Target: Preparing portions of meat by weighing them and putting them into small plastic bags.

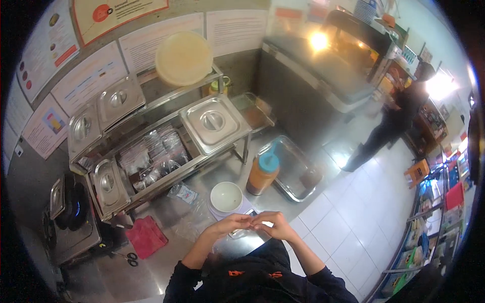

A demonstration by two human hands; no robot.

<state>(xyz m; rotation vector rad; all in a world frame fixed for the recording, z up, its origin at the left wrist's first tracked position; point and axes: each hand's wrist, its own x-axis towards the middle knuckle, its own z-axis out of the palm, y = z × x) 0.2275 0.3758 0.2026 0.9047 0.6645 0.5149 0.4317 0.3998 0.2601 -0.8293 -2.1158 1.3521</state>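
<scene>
My left hand (232,223) and my right hand (273,222) meet at the fingertips above the near edge of a steel counter (113,282). Whether something small is pinched between them cannot be seen. Just beyond the fingers, a white bowl (226,197) rests on a pale kitchen scale (213,213), whose front is partly hidden by my hands. An orange squeeze bottle with a blue cap (263,174) stands to the right of the bowl. To its left lies a clear plastic bag (185,194) with printing.
A steel rack holds lidded food pans (214,120) and wrapped packets (153,155). A steel tray (295,166) sits right of the bottle. A red cloth (146,236), scissors (130,259) and a burner with a black pan (75,206) are left. Another person (401,102) stands across the tiled floor.
</scene>
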